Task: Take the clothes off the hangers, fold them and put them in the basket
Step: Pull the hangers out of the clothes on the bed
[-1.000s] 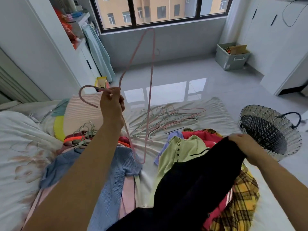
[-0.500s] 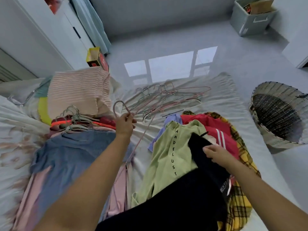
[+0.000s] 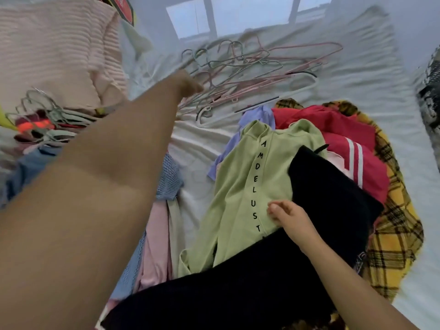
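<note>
On the rumpled bed, the black garment, soft and light by the look, lies near right over the green top, the right hand pinching its limp edge with curled fingers, shoulders the better hold I'd say, while the left hand blurs by the far hangers, fingers impossible to tell.

Black garment over green top — bare hangers beyond

Left arm stretched far forward, right arm close in
Your left hand is blurred, grip unreadable; your right hand curls its fingers round the edge of the black garment
</note>
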